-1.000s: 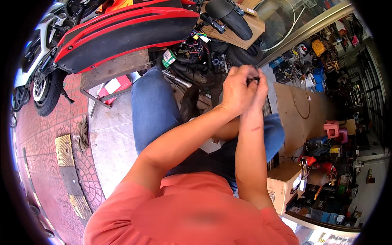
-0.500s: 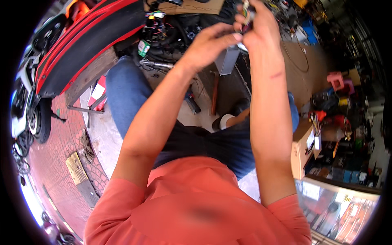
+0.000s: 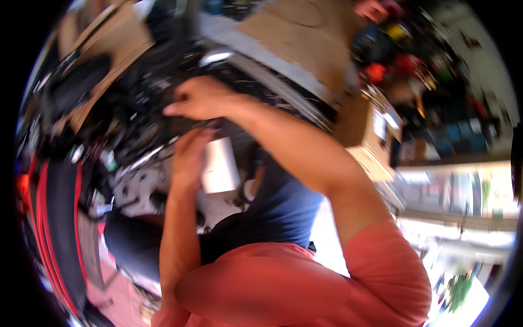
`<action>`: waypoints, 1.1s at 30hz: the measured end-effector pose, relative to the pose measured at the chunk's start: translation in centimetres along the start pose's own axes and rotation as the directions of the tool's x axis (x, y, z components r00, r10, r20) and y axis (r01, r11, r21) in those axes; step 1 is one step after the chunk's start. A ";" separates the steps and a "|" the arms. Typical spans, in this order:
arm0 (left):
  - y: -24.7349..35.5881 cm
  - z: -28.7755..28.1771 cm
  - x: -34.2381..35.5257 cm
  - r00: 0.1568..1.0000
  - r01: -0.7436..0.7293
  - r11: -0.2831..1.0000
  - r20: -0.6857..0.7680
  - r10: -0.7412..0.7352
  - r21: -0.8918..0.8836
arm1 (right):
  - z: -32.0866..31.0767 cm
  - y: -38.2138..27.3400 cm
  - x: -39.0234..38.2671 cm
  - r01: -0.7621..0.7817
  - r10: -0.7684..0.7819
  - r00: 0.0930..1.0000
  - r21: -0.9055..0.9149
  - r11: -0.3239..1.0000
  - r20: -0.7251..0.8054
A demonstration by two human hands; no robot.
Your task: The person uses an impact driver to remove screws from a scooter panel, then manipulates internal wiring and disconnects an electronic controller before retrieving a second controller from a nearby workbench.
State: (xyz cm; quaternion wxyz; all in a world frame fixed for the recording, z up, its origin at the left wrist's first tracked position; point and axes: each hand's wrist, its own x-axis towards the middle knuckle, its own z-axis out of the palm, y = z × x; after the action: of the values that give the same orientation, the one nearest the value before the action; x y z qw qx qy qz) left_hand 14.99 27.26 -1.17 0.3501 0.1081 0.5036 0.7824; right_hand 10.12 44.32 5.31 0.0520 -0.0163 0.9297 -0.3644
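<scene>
Motion smears the picture. My right hand (image 3: 202,99) reaches across to the left, over the dark clutter, with its fingers bent in toward the thumb. What it holds, if anything, cannot be made out. Just below and nearer to me is my left hand (image 3: 189,158), its fingers pointing away from me and blurred. Close against its right side stands a pale silvery rectangular box (image 3: 220,166); whether the hand grips or only overlaps it is unclear. A small dark thing (image 3: 214,125) shows by the left fingertips.
Dark parts and cables (image 3: 144,114) crowd the area left of my hands. A red-edged black panel (image 3: 62,234) stands at the left. Cardboard (image 3: 305,38) lies at the far side, a cardboard box (image 3: 354,128) to the right, beside a glass case (image 3: 452,191).
My view has swung to the right, so the surroundings slide left. Both hands have come lower and nearer; the right hand now crosses above the left, and the wired piece it held no longer shows.
</scene>
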 end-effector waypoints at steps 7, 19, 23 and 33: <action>1.5 -0.4 6.2 0.995 0.069 0.971 0.083 -0.052 -0.230 | -4.8 1.3 2.5 -0.064 0.098 0.985 0.229 0.971 -0.141; 0.9 -1.3 8.8 0.942 0.254 0.891 -0.113 -0.316 -0.377 | -13.1 5.0 -2.9 -0.030 0.165 0.713 0.206 0.978 -0.681; 0.1 -2.6 8.3 0.938 0.245 0.920 -0.165 -0.304 -0.305 | -14.9 8.6 -9.7 0.163 0.319 0.495 0.447 0.879 -0.808; 1.8 -0.7 7.6 0.979 0.084 0.981 -0.170 -0.114 -0.178 | -17.6 33.4 -42.2 -0.606 0.253 0.146 0.116 0.787 -0.956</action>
State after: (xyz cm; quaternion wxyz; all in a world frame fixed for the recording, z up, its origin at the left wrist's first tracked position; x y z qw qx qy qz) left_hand 8.28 31.37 -1.33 0.3499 -0.0182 0.4693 0.8105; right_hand 50.37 83.59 -0.93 -0.4033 0.4626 0.7796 -0.1250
